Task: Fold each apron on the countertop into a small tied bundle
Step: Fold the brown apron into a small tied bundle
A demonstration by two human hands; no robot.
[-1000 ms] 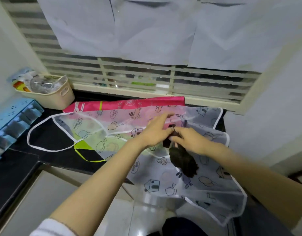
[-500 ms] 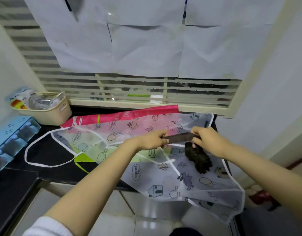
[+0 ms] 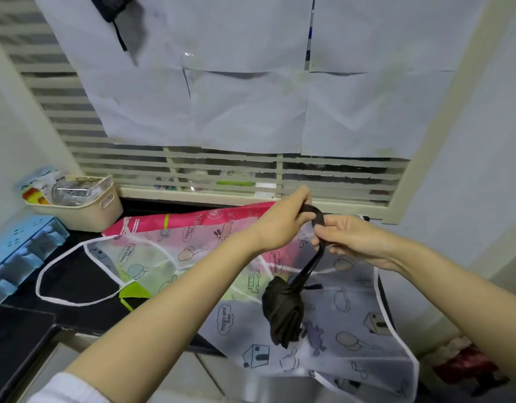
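A dark brown apron rolled into a bundle hangs in the air from its strap. My left hand grips the upper end of that strap, and my right hand pinches it just below, both raised above the counter. Under them a translucent white-edged apron printed with cartoons lies spread on the black countertop and droops over its front edge. A pink apron and a lime-green one lie beneath it.
A beige basket of packets stands at the back left by the window sill. A blue plastic rack sits at the left edge. Papers cover the slatted window behind. A dark garment hangs at the top left.
Both hands rose from the counter with the strap, and the dark bundle now dangles below them. The hands have come together again after pulling the strap taut sideways.
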